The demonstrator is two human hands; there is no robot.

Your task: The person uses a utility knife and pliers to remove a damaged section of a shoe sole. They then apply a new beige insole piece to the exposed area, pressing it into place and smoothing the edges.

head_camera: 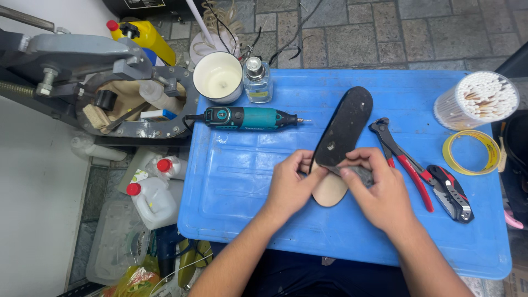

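Head view is showing the left hand [290,184] and right hand [379,192] pinching a dark shoe sole [344,127] with their fingers, peeling its lower end off a tan insole [330,191] on the blue surface [247,181], the upper part remaining unlifted, pliers [404,159] lying nearby.

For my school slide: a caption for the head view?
Two hands peel a black sole on a blue lid.

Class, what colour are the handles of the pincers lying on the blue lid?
Red handles, clearest in the head view.
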